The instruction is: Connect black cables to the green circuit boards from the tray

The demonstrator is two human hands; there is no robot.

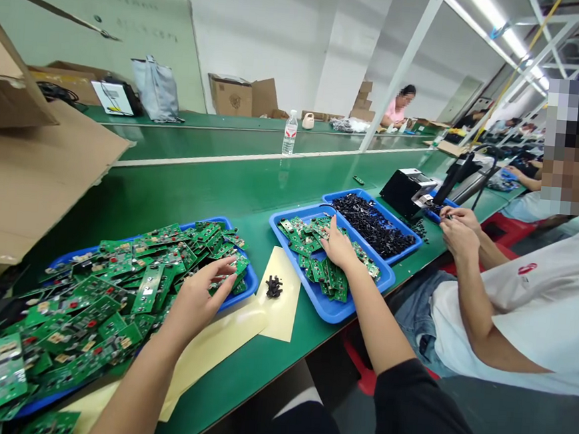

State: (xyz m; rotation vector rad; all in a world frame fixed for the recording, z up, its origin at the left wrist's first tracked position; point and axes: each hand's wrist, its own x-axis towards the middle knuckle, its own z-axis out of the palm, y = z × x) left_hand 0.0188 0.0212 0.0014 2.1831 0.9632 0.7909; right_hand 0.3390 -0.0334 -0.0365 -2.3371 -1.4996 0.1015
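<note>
My left hand [201, 297] reaches over the heap of green circuit boards [113, 297] that overflows a blue tray [250, 282]; its fingers pinch one board at the heap's right edge. My right hand [337, 245] lies on the green boards [316, 259] in a second blue tray [325, 307], fingers curled over them; what they grip is hidden. A small pile of black parts [274, 287] sits on a yellow sheet [277, 309] between the two trays.
A third blue tray [336, 198] holds many black parts [373, 227]. A person in a white shirt [537, 310] works at my right beside a black machine [406, 191]. Cardboard [32, 177] lies at left. A water bottle [289, 133] stands on the green bench.
</note>
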